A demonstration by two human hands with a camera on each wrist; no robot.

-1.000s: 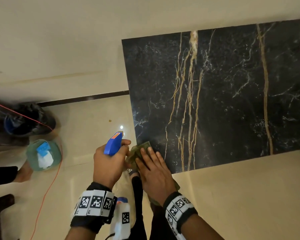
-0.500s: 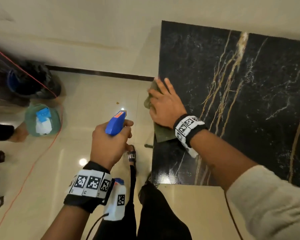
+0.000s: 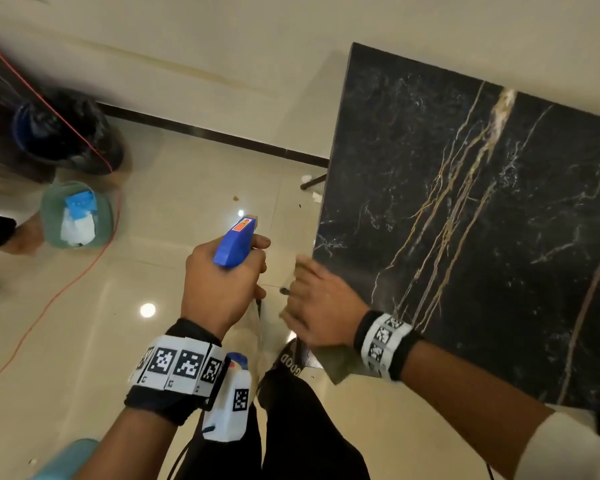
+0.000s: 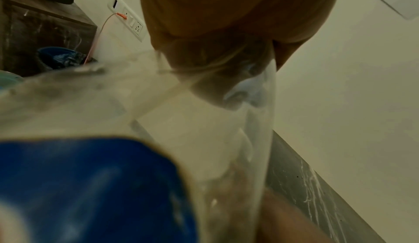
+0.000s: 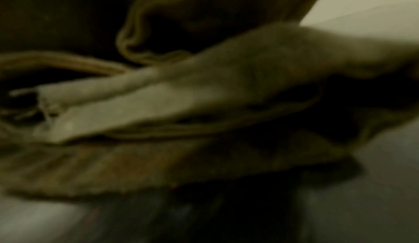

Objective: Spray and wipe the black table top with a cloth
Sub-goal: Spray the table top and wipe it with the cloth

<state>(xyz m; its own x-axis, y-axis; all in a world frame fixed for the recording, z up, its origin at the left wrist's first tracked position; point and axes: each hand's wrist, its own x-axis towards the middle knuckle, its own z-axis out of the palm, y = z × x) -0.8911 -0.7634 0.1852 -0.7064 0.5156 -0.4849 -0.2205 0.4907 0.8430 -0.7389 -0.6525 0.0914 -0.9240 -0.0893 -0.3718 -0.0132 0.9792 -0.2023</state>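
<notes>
The black marble table top [image 3: 482, 237], veined in gold and white, fills the right of the head view. My right hand [image 3: 321, 310] presses an olive cloth [image 3: 340, 370] onto its near left edge, blurred by motion. In the right wrist view the cloth [image 5: 158, 103] lies in dim folds. My left hand [image 3: 222, 282] grips a spray bottle by its blue trigger head [image 3: 236, 244], held over the floor left of the table. The left wrist view shows the bottle's clear body [image 4: 90, 184] up close and the table edge [image 4: 306, 184] behind it.
A green bucket [image 3: 77, 216] and a dark bin with a blue rim [image 3: 63, 133] stand on the tiled floor at left. An orange cable [image 3: 66, 282] runs across the floor from a wall socket [image 4: 129, 19]. My black-trousered legs [image 3: 291, 427] stand beside the table's corner.
My right hand swept the cloth up along the table's left edge, then back to the near corner. The left hand kept the spray bottle in about the same place.
</notes>
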